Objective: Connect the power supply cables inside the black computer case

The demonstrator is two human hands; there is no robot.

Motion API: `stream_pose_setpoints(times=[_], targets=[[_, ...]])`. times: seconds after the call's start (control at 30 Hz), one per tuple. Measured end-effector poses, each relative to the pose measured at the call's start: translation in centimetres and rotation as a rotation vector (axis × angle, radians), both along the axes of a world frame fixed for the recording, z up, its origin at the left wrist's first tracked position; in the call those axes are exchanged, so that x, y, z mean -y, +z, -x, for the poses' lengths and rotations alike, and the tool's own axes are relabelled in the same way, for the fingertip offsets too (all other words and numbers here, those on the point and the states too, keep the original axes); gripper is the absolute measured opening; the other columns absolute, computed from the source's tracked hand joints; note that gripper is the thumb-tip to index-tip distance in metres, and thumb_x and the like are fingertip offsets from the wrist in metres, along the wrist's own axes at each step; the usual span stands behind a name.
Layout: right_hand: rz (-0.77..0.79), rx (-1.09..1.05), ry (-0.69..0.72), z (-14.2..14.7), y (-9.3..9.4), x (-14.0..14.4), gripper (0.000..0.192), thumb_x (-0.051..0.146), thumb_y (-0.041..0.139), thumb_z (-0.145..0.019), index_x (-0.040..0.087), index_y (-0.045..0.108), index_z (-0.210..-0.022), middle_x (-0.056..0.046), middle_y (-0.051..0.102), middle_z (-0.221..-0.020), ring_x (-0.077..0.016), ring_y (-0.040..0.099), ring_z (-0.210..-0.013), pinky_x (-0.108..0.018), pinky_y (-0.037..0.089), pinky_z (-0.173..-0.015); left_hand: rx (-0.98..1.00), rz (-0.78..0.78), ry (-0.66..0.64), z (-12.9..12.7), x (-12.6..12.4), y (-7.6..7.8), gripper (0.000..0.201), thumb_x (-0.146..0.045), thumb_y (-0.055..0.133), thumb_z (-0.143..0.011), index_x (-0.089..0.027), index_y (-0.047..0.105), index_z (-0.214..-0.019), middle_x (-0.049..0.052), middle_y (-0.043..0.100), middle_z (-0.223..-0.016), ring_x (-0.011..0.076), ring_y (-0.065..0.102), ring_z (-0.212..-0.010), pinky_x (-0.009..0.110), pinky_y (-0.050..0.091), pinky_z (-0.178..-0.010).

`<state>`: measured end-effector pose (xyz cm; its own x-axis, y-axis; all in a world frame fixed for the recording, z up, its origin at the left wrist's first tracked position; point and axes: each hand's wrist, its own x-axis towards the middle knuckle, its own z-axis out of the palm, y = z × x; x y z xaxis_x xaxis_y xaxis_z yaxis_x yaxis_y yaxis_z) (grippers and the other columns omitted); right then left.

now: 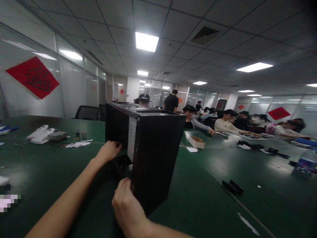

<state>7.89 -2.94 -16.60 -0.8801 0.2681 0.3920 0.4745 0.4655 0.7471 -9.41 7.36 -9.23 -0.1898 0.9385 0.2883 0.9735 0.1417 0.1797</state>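
While a black computer case (158, 158) was stood upright on the green counter (195, 201), well in from the far left edge, its open side was turned towards the left hand (110, 150). This hand was held at the opening with its fingers curled; because the fingertips were hidden in shadow, whether anything was pinched there could not be told. Lower down and nearer the camera, the right hand (130, 203) was folded, with the near upright rim of the case pinched in its fingers. Just inside the opening, a pale labelled panel (132, 135) was exposed.

Towards the far left edge of the counter, a white plastic bag (41, 134) was laid beside a grey box (57, 136), with two small cylinders (84, 135) set upright and a piece of white paper (78, 144) spread near them. Beyond that edge, a black chair (87, 113) was placed. To the right of the case, an open pale box (196, 142) was set near a white slip (192, 149). Closer to the near edge, some black pieces (232, 187) were laid together, well apart from the case. Towards the right edge, a bottle (308, 162) was stood. Along the far right edge, several people (224, 124) were seated, with arms rested on the counter.
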Motion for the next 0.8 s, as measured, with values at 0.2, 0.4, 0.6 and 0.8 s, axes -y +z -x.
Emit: stream_pose_setpoints(times=[0.2, 0.4, 0.6, 0.8], targets=[[-0.192, -0.184, -0.017, -4.9, -0.8, -2.9, 0.032, 0.025, 0.048, -0.087, 0.001, 0.069, -0.081, -0.019, 0.067, -0.073, -0.0262, 0.059, -0.060, -0.043, 0.048, -0.067, -0.041, 0.053, -0.048, 0.4, -0.7, -0.9, 0.062, -0.048, 0.019, -0.097, -0.016, 0.073, -0.101, 0.018, 0.073, -0.105, 0.0317, 0.069, -0.100, 0.038, 0.051, -0.080], [-0.153, -0.218, 0.115, -10.8, 0.9, -7.1, 0.024, 0.022, 0.044, -0.091, 0.014, 0.061, -0.076, -0.007, 0.059, -0.065, -0.0216, 0.050, -0.057, -0.040, 0.040, -0.072, -0.160, 0.129, -0.220, -1.1, 0.3, -0.3, 0.078, -0.063, 0.017, -0.095, -0.013, 0.075, -0.082, 0.019, 0.074, -0.091, 0.0308, 0.070, -0.089, 0.037, 0.050, -0.079], [-0.076, -0.282, 0.258, -16.1, 1.5, -12.3, 0.023, 0.022, 0.046, -0.090, 0.019, 0.054, -0.069, -0.002, 0.053, -0.059, -0.0166, 0.042, -0.054, -0.035, 0.032, -0.069, -0.209, 0.192, -0.342, -3.2, 1.1, 0.2, 0.071, -0.068, 0.026, -0.092, -0.016, 0.072, -0.107, 0.017, 0.073, -0.104, 0.0315, 0.069, -0.093, 0.039, 0.050, -0.079], [-0.044, -0.278, 0.286, -19.4, 1.1, -13.7, 0.021, 0.022, 0.048, -0.088, 0.018, 0.056, -0.069, -0.002, 0.056, -0.060, -0.0151, 0.041, -0.054, -0.035, 0.027, -0.066, -0.314, 0.321, -0.337, -6.0, 3.7, 1.6, 0.045, -0.048, 0.045, -0.091, -0.013, 0.073, -0.100, 0.019, 0.073, -0.100, 0.0323, 0.069, -0.090, 0.038, 0.051, -0.075]])
